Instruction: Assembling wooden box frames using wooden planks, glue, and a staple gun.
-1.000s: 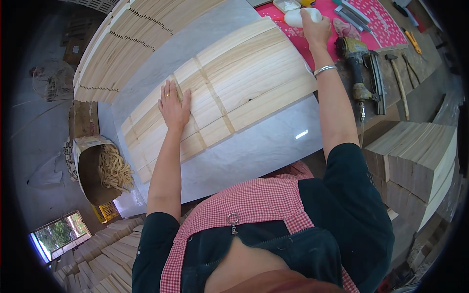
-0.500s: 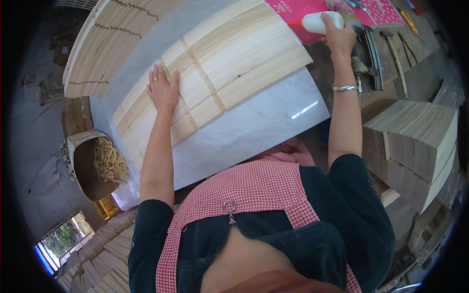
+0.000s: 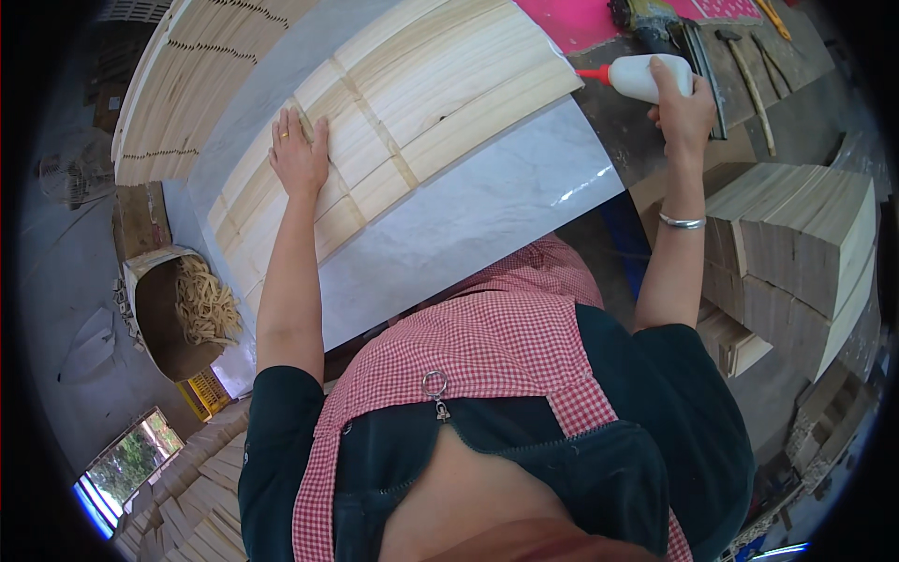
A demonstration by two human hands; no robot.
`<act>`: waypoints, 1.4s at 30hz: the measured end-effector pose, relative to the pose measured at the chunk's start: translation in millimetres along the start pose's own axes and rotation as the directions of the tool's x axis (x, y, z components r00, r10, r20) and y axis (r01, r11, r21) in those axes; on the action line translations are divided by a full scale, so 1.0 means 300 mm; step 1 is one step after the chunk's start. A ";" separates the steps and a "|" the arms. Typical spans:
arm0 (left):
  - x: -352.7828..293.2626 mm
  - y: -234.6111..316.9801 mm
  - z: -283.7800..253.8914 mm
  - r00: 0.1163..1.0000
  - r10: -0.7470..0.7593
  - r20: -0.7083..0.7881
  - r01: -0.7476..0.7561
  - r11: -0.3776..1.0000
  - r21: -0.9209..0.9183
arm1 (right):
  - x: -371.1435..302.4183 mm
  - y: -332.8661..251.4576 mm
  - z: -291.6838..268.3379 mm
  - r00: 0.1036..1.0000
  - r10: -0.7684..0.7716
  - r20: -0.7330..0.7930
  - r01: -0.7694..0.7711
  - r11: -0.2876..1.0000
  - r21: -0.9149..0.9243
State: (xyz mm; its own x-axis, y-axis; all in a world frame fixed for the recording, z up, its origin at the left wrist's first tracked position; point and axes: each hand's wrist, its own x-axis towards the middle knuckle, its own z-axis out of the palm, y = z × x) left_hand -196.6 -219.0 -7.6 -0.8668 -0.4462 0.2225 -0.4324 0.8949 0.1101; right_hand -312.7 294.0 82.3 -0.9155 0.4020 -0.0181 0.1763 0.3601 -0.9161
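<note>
Pale wooden boards (image 3: 449, 75) lie side by side across the grey marbled worktop (image 3: 496, 201), with narrow wood strips crossing them. My left hand (image 3: 301, 155) rests flat on the boards beside one of these strips, fingers stretched out. My right hand (image 3: 684, 112) is wrapped round a white squeeze bottle (image 3: 639, 77) with a red nozzle. The bottle lies nearly level, and its nozzle tip points left at the boards' right end, touching or almost touching it.
Stacked slats (image 3: 201, 75) stand behind the boards at left. A bin (image 3: 154, 314) of thin wood strips sits at the left edge. On the right are a nail gun (image 3: 655, 23), a hammer (image 3: 749, 89) and stacked wooden blocks (image 3: 796, 234).
My right hand has brought the bottle nearer to me, down along the boards' right end, its nozzle now close to the near corner. My left hand stays on the boards.
</note>
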 end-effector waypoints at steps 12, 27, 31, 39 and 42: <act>0.002 -0.021 0.000 1.000 0.019 -0.016 -0.019 1.000 0.015 | -0.033 -0.033 0.033 0.990 -0.015 0.141 -0.029 0.952 0.304; -0.103 -0.119 -0.070 1.000 0.016 0.002 -0.016 0.999 -0.049 | -0.353 -0.271 0.857 0.875 -0.156 0.458 -0.060 0.904 0.423; -0.102 -0.105 -0.071 1.000 -0.004 -0.008 0.004 0.999 -0.039 | -0.316 -0.270 1.004 0.914 -0.209 0.349 0.091 0.941 0.325; -0.103 -0.112 -0.062 1.000 -0.018 -0.023 0.017 0.997 -0.070 | -0.328 -0.251 0.976 0.903 -0.218 0.370 0.136 0.963 0.234; -0.116 -0.123 -0.048 1.000 -0.024 -0.009 0.023 0.997 -0.070 | -0.383 -0.246 0.846 0.899 -0.146 0.412 0.062 0.976 0.210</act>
State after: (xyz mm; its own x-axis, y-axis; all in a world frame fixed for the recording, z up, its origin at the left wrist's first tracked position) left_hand -146.8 -236.6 -5.4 -0.8540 -0.4675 0.2283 -0.4341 0.8822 0.1826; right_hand -312.4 7.7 50.2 -0.9981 -0.0379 -0.0476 0.0392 0.1992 -0.9792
